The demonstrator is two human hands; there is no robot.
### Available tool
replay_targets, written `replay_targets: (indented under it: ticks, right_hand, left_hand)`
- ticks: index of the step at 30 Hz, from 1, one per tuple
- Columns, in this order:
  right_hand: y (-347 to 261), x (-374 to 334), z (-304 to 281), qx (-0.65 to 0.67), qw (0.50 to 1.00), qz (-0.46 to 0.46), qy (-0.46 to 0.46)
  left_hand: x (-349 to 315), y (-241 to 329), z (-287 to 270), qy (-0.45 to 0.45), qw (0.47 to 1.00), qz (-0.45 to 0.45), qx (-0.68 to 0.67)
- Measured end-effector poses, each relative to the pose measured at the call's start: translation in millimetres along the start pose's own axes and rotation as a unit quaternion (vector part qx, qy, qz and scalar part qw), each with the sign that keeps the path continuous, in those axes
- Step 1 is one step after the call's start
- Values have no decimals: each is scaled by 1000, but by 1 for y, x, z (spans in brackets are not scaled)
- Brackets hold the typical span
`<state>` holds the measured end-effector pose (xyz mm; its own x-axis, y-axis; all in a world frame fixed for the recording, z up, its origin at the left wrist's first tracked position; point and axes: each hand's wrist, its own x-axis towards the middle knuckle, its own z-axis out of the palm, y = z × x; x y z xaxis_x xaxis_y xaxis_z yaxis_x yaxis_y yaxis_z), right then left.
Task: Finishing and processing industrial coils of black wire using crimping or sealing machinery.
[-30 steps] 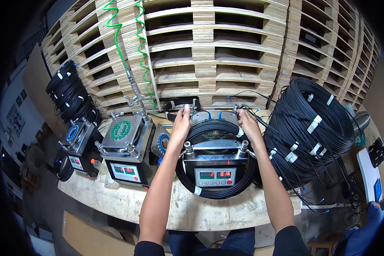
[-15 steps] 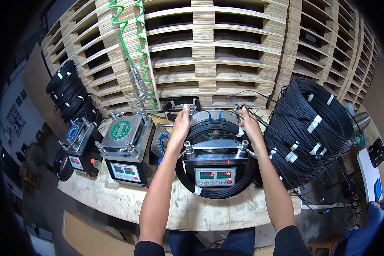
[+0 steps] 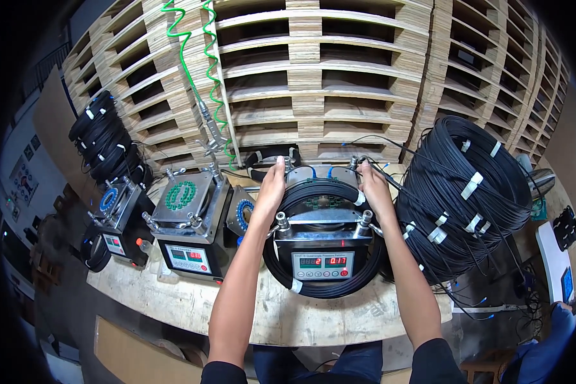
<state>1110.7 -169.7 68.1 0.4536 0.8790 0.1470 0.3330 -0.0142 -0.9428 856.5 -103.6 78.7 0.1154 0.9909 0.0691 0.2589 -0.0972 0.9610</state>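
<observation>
Before me stands a metal polishing machine [image 3: 323,235] with a lit red digital display and a post with a lever at each corner. A coil of black cable [image 3: 329,291] loops around it, crossing over the top and hanging below the front panel, with white ties. Two blue cable ends [image 3: 330,173] show on the top plate. My left hand [image 3: 274,185] closes around the far left corner lever, thumb up. At the far right corner post [image 3: 354,161], my right hand [image 3: 375,185] closes likewise. The fingers' undersides are hidden.
Two similar machines stand left, the nearer with a green ring of connectors [image 3: 180,195]. A large stack of black cable coils [image 3: 461,198] is close on the right. Wooden pallets [image 3: 307,83] rise behind, with a green coiled air hose [image 3: 189,64]. Another person's blue sleeve [image 3: 544,339] shows lower right.
The readings on the displays of the front machine and the middle machine have changed. My right fingers have shifted slightly at the far corner; my left hand stays in place.
</observation>
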Motion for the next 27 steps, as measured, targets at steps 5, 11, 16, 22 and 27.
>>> replay_targets:
  ticks: [5, 11, 16, 22, 27]
  right_hand:
    - [3, 1, 3, 10, 999, -28, -16]
    - [10, 6, 1, 44, 998, -37, -32]
    - [9, 5, 0, 23, 999, -27, -29]
    - [5, 4, 3, -40, 999, -21, -2]
    - [23, 14, 1, -16, 995, -95, 6]
  left_hand:
    - [4, -7, 1, 25, 1000, 5, 16]
    - [-3, 2, 4, 27, 1000, -5, 3]
    - [-10, 10, 5, 15, 999, 0, -37]
    - [-2, -2, -1, 22, 1000, -2, 15]
    - [-4, 4, 4, 10, 1000, -6, -19]
